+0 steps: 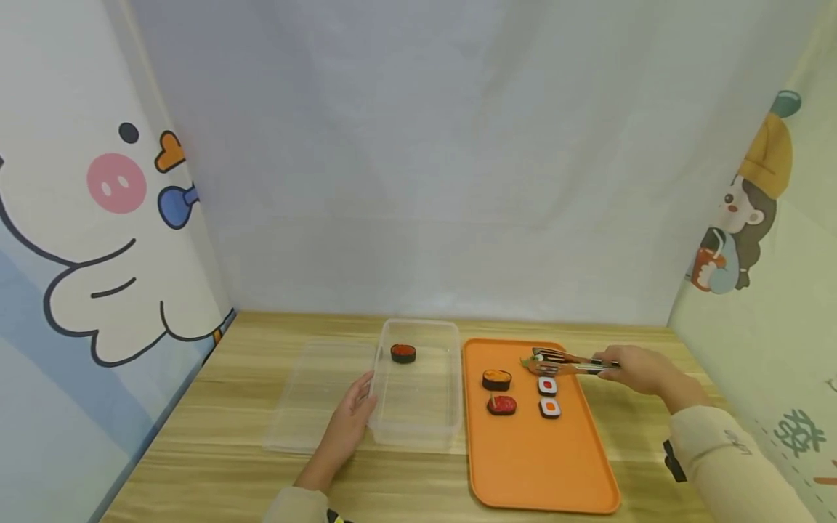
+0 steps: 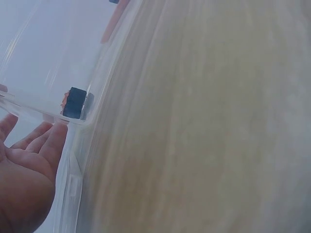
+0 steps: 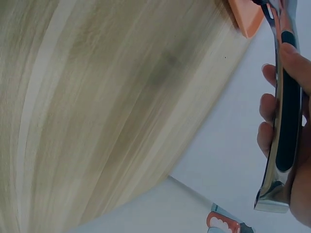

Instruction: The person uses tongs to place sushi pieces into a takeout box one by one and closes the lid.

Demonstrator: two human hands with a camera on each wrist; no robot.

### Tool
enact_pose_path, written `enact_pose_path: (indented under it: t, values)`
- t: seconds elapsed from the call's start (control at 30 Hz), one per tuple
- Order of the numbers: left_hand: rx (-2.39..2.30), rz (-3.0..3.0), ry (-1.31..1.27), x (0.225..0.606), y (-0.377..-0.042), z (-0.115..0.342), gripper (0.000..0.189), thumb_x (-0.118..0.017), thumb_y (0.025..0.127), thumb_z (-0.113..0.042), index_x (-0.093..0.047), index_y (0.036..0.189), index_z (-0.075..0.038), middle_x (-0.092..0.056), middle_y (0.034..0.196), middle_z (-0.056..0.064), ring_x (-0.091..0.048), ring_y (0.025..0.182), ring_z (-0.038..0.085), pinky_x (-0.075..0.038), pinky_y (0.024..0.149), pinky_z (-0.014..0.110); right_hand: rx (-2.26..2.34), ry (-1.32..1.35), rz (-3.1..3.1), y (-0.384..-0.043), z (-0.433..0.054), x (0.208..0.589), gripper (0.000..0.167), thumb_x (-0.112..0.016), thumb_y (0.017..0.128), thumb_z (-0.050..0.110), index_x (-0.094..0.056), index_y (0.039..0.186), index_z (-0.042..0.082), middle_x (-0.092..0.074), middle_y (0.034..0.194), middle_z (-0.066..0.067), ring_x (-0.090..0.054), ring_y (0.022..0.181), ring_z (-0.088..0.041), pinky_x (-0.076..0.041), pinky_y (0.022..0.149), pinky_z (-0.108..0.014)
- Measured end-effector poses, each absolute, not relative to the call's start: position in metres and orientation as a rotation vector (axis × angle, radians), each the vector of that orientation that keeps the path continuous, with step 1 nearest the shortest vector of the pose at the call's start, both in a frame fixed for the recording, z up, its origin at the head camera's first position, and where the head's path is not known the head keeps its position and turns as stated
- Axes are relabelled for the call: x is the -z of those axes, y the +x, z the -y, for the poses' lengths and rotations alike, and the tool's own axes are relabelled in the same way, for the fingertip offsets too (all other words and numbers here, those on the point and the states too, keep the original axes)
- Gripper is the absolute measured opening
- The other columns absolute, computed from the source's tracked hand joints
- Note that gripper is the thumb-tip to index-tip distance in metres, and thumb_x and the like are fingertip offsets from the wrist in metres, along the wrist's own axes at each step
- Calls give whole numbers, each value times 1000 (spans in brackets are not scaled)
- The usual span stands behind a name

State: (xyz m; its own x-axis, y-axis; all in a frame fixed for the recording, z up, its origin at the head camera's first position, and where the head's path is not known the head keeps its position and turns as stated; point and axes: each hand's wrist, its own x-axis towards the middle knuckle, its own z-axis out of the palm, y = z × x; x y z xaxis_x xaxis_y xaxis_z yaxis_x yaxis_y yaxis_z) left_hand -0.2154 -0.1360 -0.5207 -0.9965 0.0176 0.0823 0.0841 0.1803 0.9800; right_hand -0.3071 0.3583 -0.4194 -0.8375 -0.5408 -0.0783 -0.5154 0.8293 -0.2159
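My right hand grips a pair of metal tongs with dark handle inlays, thumb on top. The tong tips are around a toy sushi piece with green trim at the back of the orange tray, partly hidden by the tongs. Close by sit two white-edged sushi rolls, a gunkan with orange topping and another with red topping. With fingers extended, my left hand touches the left wall of a clear plastic box. Inside it is a red-roe gunkan.
A flat clear lid lies on the wooden table, left of the box and partly behind my left hand. The tray stands just right of the box. A white curtain rises along the table's back edge, with printed cloth at both sides.
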Motion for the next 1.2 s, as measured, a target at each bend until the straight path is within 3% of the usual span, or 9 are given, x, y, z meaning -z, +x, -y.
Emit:
enact_pose_path:
  t: [0.23,0.37,0.47,0.6,0.77,0.83,0.97,1.2]
  values:
    - [1969,2393,-82,518,-214,135,48,-46,104,-13,-34,150,-6,-40,144,30,-42,129,43,-35,104,55,293,-821,-2892,-308,-360,417,35,-67,93,18,-65,116,-7,-65,107,-18,-63,94,-37,-52,73,-49]
    - [1976,2381,-92,519,-216,137,48,-46,104,-12,-34,150,-5,-40,144,30,-42,129,44,-35,104,55,299,-842,-2916,-309,-354,410,36,-67,93,19,-64,117,-7,-65,101,-12,-61,83,-25,-50,65,-41]
    - [2000,2361,-114,520,-217,138,48,-45,104,-11,-33,150,-3,-39,144,30,-41,130,44,-34,105,55,299,-877,-2934,-310,-346,403,35,-65,94,19,-64,118,-6,-64,99,-9,-60,81,-22,-49,66,-42]
    - [2023,2346,-128,522,-218,139,48,-45,105,-11,-32,150,-3,-38,145,31,-38,132,43,-32,106,55,296,-915,-2935,-309,-329,393,35,-63,95,19,-63,119,-6,-64,105,-14,-62,89,-30,-51,73,-48]
    - [2031,2338,-129,523,-217,139,48,-46,104,-11,-33,150,-3,-37,145,31,-37,133,43,-32,106,55,279,-990,-2953,-309,-299,380,29,-64,96,19,-66,117,0,-62,96,-3,-59,80,-19,-49,67,-40]
    - [2034,2335,-126,523,-217,139,48,-45,104,-11,-33,149,-2,-38,144,31,-38,132,43,-32,106,55,261,-1006,-2958,-311,-286,376,30,-63,96,21,-65,119,2,-63,98,-3,-60,81,-19,-49,67,-40]
    - [2023,2342,-120,522,-216,139,48,-45,104,-12,-33,149,-2,-39,144,31,-39,131,44,-33,105,55,231,-1027,-2965,-316,-261,371,38,-61,98,23,-61,128,0,-62,120,-16,-61,103,-34,-51,80,-50]
    - [2030,2332,-130,520,-212,138,48,-45,104,-11,-32,150,-2,-38,144,32,-40,130,44,-35,105,55,200,-1105,-2974,-324,-219,372,37,-61,98,24,-62,129,3,-62,120,-13,-63,100,-30,-52,78,-47]
